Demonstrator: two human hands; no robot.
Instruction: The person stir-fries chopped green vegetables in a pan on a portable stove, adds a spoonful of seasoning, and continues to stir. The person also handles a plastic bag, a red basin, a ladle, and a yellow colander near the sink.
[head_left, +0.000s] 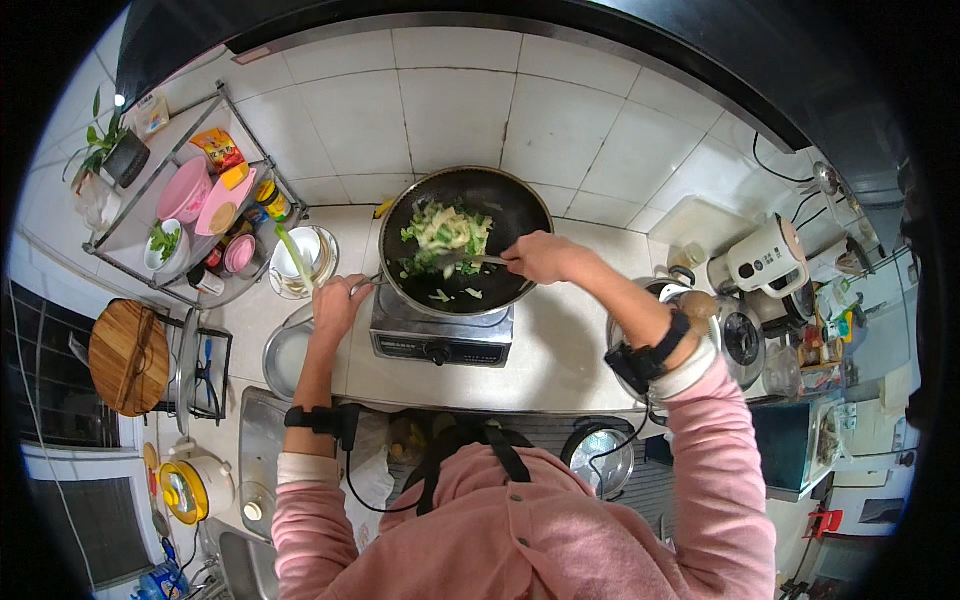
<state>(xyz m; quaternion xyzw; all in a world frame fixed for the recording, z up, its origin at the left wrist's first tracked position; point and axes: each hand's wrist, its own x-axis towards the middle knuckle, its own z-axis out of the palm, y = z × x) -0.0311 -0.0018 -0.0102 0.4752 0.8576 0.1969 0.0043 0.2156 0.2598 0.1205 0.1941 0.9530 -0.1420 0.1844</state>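
A dark wok sits tilted on a silver tabletop stove. Chopped leafy greens are heaped in it, with paler pieces among them and loose bits lower down. My left hand grips the wok's metal handle at the left side. In my right hand is the handle of a metal spatula, whose blade end lies among the greens. Close beyond my left hand, a light-green slim utensil crosses a white bowl on stacked plates; its lower end is hidden by the hand.
Left stands a metal rack with bowls, jars and packets. A metal basin lies beside my left forearm, near the sink. Under my right forearm is a lidded pot; a white kettle-like appliance stands beyond. A range hood hangs above.
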